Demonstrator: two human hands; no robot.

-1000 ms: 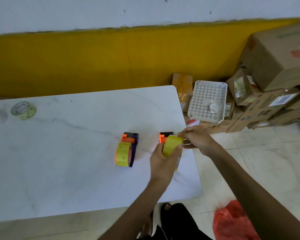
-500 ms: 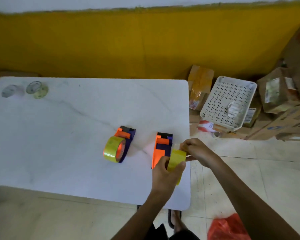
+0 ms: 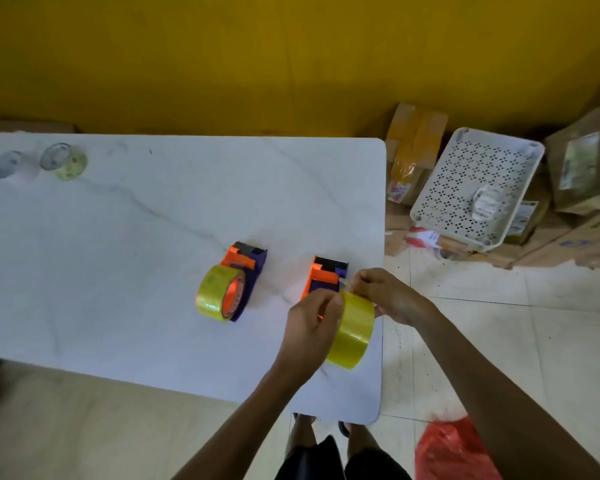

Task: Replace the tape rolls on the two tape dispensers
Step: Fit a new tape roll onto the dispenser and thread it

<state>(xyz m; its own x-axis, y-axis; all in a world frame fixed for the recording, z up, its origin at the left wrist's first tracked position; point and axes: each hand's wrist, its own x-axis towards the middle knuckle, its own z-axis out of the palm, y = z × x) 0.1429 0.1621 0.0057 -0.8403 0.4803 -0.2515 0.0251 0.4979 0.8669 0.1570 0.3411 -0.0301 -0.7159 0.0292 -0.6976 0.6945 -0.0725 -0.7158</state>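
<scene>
Left hand (image 3: 310, 327) grips yellow tape roll (image 3: 352, 332) at table's (image 3: 118, 271) right edge, just in front of right dispenser (image 3: 324, 277). Right hand (image 3: 387, 294) pinches the tape end at roll's top. Left dispenser (image 3: 234, 284) is loaded.

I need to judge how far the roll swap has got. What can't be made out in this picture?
Head view, all of it:
- Whether the yellow tape roll sits on the right dispenser: left hand covers the hub.
- What the right hand pinches: too small.
- The two rolls at the table's far left: blurred.
- The red bag: cut off by the bottom edge.
</scene>
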